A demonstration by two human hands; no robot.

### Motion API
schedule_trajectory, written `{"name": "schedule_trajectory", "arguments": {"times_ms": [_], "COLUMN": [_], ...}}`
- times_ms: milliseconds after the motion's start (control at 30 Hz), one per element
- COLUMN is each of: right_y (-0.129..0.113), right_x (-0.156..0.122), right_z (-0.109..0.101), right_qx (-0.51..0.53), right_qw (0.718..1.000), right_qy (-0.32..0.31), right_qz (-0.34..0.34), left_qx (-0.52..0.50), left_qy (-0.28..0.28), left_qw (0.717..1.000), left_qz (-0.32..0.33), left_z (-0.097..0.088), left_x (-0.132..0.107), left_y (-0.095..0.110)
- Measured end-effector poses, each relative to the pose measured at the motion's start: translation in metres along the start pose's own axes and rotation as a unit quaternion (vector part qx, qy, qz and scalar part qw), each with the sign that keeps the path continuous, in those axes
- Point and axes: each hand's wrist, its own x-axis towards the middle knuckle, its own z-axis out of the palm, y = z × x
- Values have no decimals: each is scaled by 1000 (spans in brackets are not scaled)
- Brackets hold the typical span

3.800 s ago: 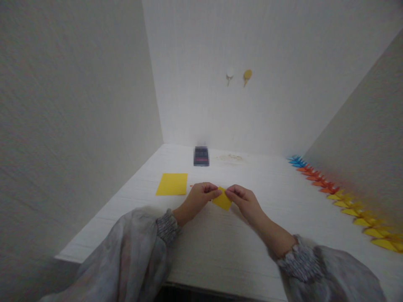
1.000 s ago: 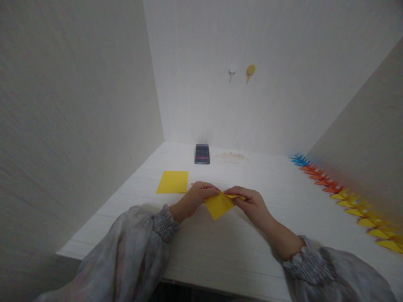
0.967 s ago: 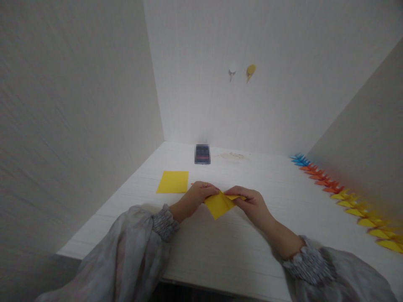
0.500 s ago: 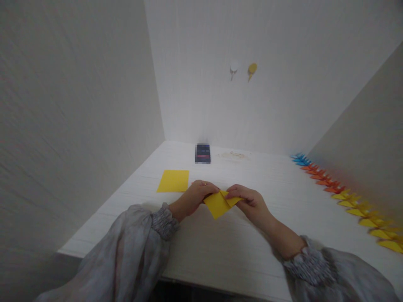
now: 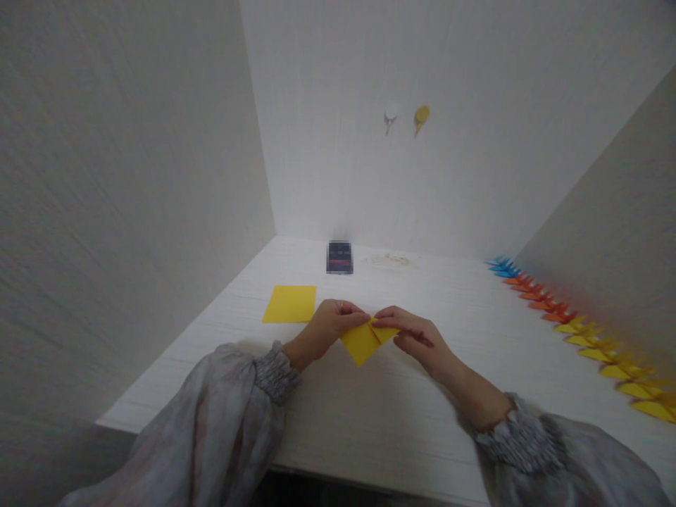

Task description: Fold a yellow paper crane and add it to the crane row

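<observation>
A folded yellow paper (image 5: pixel 362 341) lies on the white table (image 5: pixel 370 415), one corner pointing toward me. My left hand (image 5: pixel 330 327) pinches its upper left edge with closed fingers; a ring shows on one finger. My right hand (image 5: pixel 417 334) presses the paper's upper right flap, index finger and thumb together on the fold. A flat yellow square sheet (image 5: pixel 290 304) lies to the left of my left hand, apart from it.
A small dark box (image 5: pixel 339 257) stands near the back wall. A row of folded paper pieces (image 5: pixel 575 327), blue, then orange, then yellow, runs along the right wall. Two small hooks (image 5: pixel 405 118) hang on the back wall. Walls close in left, back and right.
The folded yellow paper has been opened wider and turned since the first frame. In the last half second my right fingers slid along the upper right flap, flattening it.
</observation>
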Motion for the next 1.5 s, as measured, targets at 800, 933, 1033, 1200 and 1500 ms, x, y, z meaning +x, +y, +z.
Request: {"name": "schedule_trajectory", "arguments": {"times_ms": [800, 933, 1033, 1200, 1500], "right_y": [11, 14, 16, 15, 5], "right_x": [7, 7, 7, 8, 9], "right_z": [12, 13, 14, 13, 6], "right_qx": [104, 83, 80, 92, 147], "right_qw": [963, 965, 964, 960, 954], "right_qy": [86, 96, 102, 109, 137], "right_qz": [233, 230, 231, 240, 221], "left_qx": [78, 63, 72, 84, 21], "left_qy": [-18, -60, -65, -35, -1], "left_qw": [996, 995, 995, 995, 1000], "left_qz": [40, 38, 36, 31, 22], "left_z": [-2, -2, -3, -5, -3], "left_x": [1, 2, 3, 4, 2], "left_y": [-7, -8, -10, -10, -3]}}
